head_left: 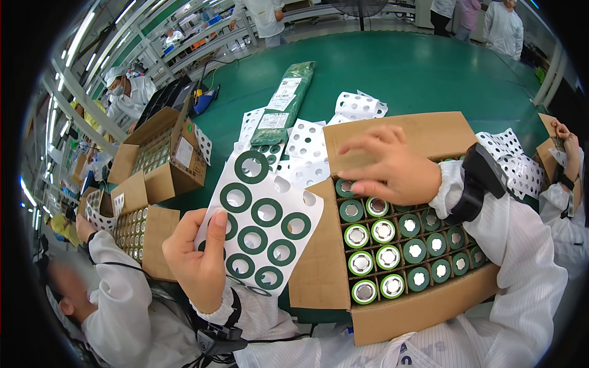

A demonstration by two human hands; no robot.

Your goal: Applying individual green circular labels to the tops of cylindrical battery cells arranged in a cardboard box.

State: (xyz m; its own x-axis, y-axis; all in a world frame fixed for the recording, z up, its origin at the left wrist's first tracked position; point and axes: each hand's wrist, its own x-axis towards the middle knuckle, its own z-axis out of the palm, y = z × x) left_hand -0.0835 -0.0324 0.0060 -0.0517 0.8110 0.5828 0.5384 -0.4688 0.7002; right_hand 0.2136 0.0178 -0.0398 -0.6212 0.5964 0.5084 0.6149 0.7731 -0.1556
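My left hand [199,254] pinches a white sheet [279,233] of green ring stickers between thumb and fingers, tilted up beside the box. Bare gaps show near the sheet's upper right edge. An open cardboard box [423,310] holds rows of cylindrical battery cells [383,230] in a divider grid. Cells toward the right have green rings around their silver tops; several toward the near left show bright green rims instead. Over the box's far left cells, my right hand [392,168] hovers with fingers spread, slightly blurred. Its thumb hides part of a cell; I cannot tell whether they touch.
Punched white sheets [307,144] lie beyond the box on the green table [380,73], with a green wrapped packet [285,101]. More sheets [512,162] lie at right. Cell boxes [178,165] stand at left. Co-workers sit close on both sides.
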